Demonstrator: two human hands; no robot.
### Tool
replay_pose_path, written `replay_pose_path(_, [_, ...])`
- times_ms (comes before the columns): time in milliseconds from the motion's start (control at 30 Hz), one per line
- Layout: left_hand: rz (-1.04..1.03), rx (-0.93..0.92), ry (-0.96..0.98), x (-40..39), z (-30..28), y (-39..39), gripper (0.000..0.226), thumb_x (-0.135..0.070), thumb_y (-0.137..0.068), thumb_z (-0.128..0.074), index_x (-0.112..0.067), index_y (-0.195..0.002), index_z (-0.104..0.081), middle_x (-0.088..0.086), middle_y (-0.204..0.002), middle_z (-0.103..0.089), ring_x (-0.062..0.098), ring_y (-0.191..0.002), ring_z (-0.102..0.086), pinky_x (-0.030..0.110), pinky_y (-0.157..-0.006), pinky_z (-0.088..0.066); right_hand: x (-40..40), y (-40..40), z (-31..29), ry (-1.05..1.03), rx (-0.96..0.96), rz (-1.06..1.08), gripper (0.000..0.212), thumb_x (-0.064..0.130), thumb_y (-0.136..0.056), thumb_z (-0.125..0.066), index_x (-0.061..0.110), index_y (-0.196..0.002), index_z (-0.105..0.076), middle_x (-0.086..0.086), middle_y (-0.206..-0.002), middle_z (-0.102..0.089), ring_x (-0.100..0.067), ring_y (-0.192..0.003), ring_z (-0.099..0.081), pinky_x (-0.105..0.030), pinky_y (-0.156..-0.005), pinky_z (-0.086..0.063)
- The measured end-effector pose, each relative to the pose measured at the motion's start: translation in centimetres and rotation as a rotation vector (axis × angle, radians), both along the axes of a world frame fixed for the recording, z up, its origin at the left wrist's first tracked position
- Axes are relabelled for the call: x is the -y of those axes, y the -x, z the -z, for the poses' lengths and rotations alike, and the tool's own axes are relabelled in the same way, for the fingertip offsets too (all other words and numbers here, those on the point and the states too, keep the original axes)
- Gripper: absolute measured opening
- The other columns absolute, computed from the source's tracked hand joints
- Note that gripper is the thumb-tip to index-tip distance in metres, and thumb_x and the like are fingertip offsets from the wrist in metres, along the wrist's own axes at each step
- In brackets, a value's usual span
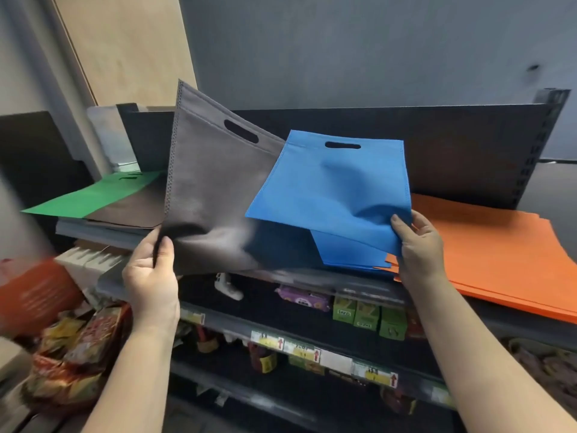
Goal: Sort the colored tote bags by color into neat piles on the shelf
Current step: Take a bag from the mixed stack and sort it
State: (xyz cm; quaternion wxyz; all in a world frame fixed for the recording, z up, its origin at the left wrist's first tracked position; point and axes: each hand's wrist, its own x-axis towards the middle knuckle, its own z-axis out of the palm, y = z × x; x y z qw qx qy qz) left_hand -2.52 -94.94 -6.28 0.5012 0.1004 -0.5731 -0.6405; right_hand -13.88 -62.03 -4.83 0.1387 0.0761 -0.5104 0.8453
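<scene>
The left hand pinched a grey non-woven tote bag by its corner; the right hand gripped a flat blue bag above the shelf, beside an orange pile.

This is a shop. A dark metal retail shelving unit with a slotted upright carries rows of packaged goods: small green cardboard boxes, a purple wrapped packet, and red and yellow snack bags to the left. Printed paper price labels with red arrows line the lower shelf's front edge.
</scene>
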Motion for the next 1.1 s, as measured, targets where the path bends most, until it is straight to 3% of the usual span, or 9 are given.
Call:
replay_pose_path(100, [-0.046, 0.062, 0.073, -0.5, 0.4, 1.2, 0.023, -0.02, -0.091, -0.056, -0.028, -0.111, -0.065, 0.007, -0.115, -0.064, 0.029, -0.113, -0.059, 0.047, -0.104, -0.042, 0.0, 2.4, 0.7, -0.304, 0.066, 0.086, 0.012, 0.005, -0.092, -0.059, 0.015, -0.098, -0.063, -0.006, -0.099, -0.07, -0.015, -0.084, -0.066, -0.025, -0.072, -0.054])
replay_pose_path(267, [-0.22, 0.158, 0.289, -0.3, 0.6, 2.0, 0.027, -0.013, -0.095, -0.052, -0.003, -0.117, -0.065, 0.001, -0.109, -0.062, 0.002, -0.097, -0.057, 0.002, -0.085, -0.04, 0.0, 5.0, 1.4, -1.259, 0.161, 0.287, 0.041, 0.021, -0.092, -0.059, 0.005, -0.127, -0.045, -0.014, -0.114, -0.061, -0.032, -0.099, -0.058, -0.03, -0.065, -0.032])
replay_pose_path(400, [-0.299, 0.187, 0.352, 1.5, 1.1, 2.2, 0.033, -0.034, -0.091, -0.051, -0.017, -0.114, -0.068, 0.0, -0.104, -0.066, 0.016, -0.097, -0.062, 0.02, -0.086, -0.046, 0.9, 5.2, 1.7, -1.76, 0.247, 0.266, 0.042, 0.03, -0.095, -0.05, 0.011, -0.13, -0.036, -0.011, -0.122, -0.051, -0.032, -0.104, -0.057, -0.03, -0.06, -0.032])
replay_pose_path(467, [-0.296, 0.182, 0.331, 3.1, 1.7, 2.0, 0.035, -0.046, -0.086, -0.051, -0.031, -0.115, -0.063, -0.014, -0.1, -0.067, 0.01, -0.096, -0.063, 0.024, -0.087, -0.049, 1.7, 5.1, 1.2, -1.863, 0.264, 0.286, 0.036, 0.027, -0.096, -0.048, 0.013, -0.127, -0.04, -0.01, -0.126, -0.041, -0.031, -0.103, -0.055, -0.026, -0.053, -0.027])
replay_pose_path(633, [-0.316, 0.125, 0.241, 7.1, 1.8, 0.8, 0.025, -0.051, -0.083, -0.056, -0.046, -0.105, -0.067, -0.009, -0.102, -0.069, 0.012, -0.099, -0.064, 0.048, -0.097, -0.049, 6.7, 4.3, -0.1, -1.629, -0.073, 0.168, 0.03, 0.033, -0.094, -0.052, 0.019, -0.12, -0.055, -0.001, -0.108, -0.048, -0.024, -0.098, -0.052, -0.03, -0.066, -0.035])
replay_pose_path(833, [-0.334, -0.032, 0.082, 12.0, -0.9, -1.9, 0.017, -0.037, -0.084, -0.058, -0.043, -0.093, -0.071, -0.026, -0.088, -0.07, -0.004, -0.087, -0.063, 0.022, -0.086, -0.052, 18.7, 1.9, -0.7, -1.077, -0.095, -0.257, 0.028, 0.037, -0.088, -0.063, 0.019, -0.109, -0.062, 0.01, -0.086, -0.057, -0.005, -0.073, -0.051, -0.021, -0.067, -0.034])
replay_pose_path(967, [-0.286, -0.067, -0.017, 16.6, -1.6, -3.7, 0.014, -0.021, -0.092, -0.054, -0.023, -0.094, -0.068, -0.02, -0.088, -0.071, 0.003, -0.093, -0.062, 0.031, -0.094, -0.049, 26.4, 0.4, -0.5, -0.857, 0.056, -0.413, 0.032, 0.035, -0.088, -0.065, 0.016, -0.112, -0.055, -0.004, -0.089, -0.062, -0.015, -0.071, -0.059, -0.024, -0.063, -0.051])
replay_pose_path(1067, [-0.256, -0.032, -0.032, 20.2, -1.2, -4.6, 0.017, -0.013, -0.095, -0.052, -0.023, -0.094, -0.065, -0.021, -0.087, -0.071, 0.0, -0.09, -0.062, 0.031, -0.096, -0.048, 30.9, -0.6, 0.2, -0.813, 0.029, -0.434, 0.002, 0.015, -0.088, -0.065, 0.014, -0.086, -0.065, -0.01, -0.065, -0.062, -0.021, -0.053, -0.055, -0.033, -0.055, -0.048])
replay_pose_path(1100, [-0.252, -0.015, -0.029, 21.6, -0.9, -4.8, 0.018, -0.012, -0.096, -0.051, -0.024, -0.096, -0.065, -0.019, -0.089, -0.071, 0.001, -0.092, -0.063, 0.032, -0.097, -0.048, 32.2, -0.8, 0.6, -0.864, -0.016, -0.375, 0.012, 0.013, -0.087, -0.064, 0.02, -0.078, -0.064, -0.004, -0.058, -0.062, -0.017, -0.05, -0.055, -0.034, -0.055, -0.048])
